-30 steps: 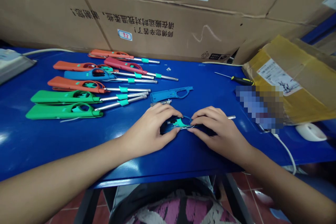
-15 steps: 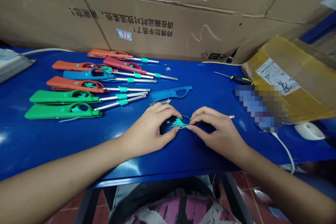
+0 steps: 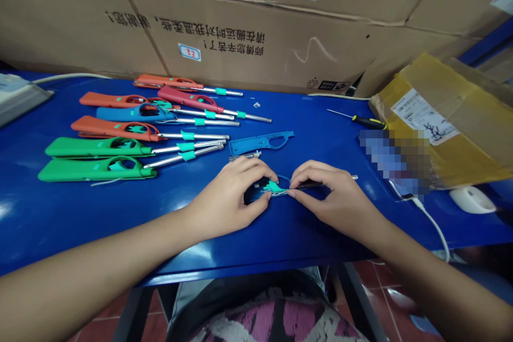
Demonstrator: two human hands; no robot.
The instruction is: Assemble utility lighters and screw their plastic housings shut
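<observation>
An opened blue long-nosed lighter lies on the table between my hands, its green trigger (image 3: 276, 187) and thin white wires exposed. My left hand (image 3: 234, 192) curls around the lighter's handle end, thumb and fingers closed on it from either side. With thumb and index finger pinched together, my right hand (image 3: 331, 188) is at the wires just right of the trigger. Past its knuckles the metal tube tip (image 3: 354, 177) pokes out. A loose blue shell half (image 3: 260, 143) rests behind my left hand, beside a small clear part with a metal end (image 3: 245, 157).
Several lighters, such as a green one (image 3: 92, 169) and a red one (image 3: 186, 97), lie at left. Tiny screws (image 3: 256, 105) sit near the cardboard box (image 3: 160, 5). At right are a screwdriver (image 3: 366, 122), a phone (image 3: 395, 165), a yellow-taped box (image 3: 473, 139) and a mouse (image 3: 472, 200).
My right fingertips have closed into a pinch by the wires and shifted slightly left toward the trigger. My left hand stays nearly still on the lighter.
</observation>
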